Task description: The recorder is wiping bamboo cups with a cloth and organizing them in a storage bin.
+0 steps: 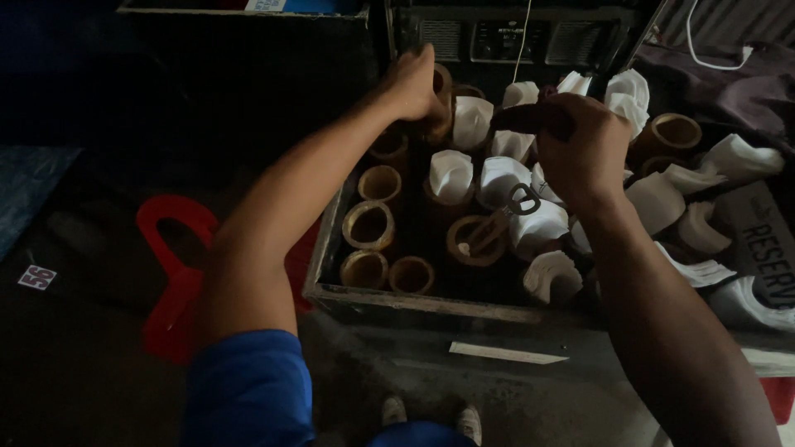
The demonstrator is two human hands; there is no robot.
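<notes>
Bamboo cup (439, 108), short tube of tan cane, standing at the far left corner of the crate; left hand (411, 83) is closing its fingers (426, 62) over the rim and gripping it from above. Long axis of the cup is running upright, open mouth pointing up toward the camera, as with its neighbours.

Right hand (584, 149) is curling shut around a dark handle (526, 120) lying roughly level and pointing left toward the gripped cup; what kind of tool it is cannot be told. A metal ring with a short strap (513, 207) is hanging below this hand, over the cups.

Around the hands: empty bamboo cups (368, 225) are standing in rows along the left side of the crate; cups stuffed with folded white paper napkins (451, 174) are filling the middle and right. Loose napkin bundles (704, 223) are lying off to the right.

Holder: wooden crate (414, 302), pale rim, sitting on a dark floor. A red plastic piece (170, 273) is lying to its left; a dark audio unit (505, 37) is standing behind.

Step judged in hand: one cup is being steadied while the tool is being brought to it. The next move, as judged, is calling for a firm hold on the rim so the cup is not tipping against the closely packed ones beside it.
</notes>
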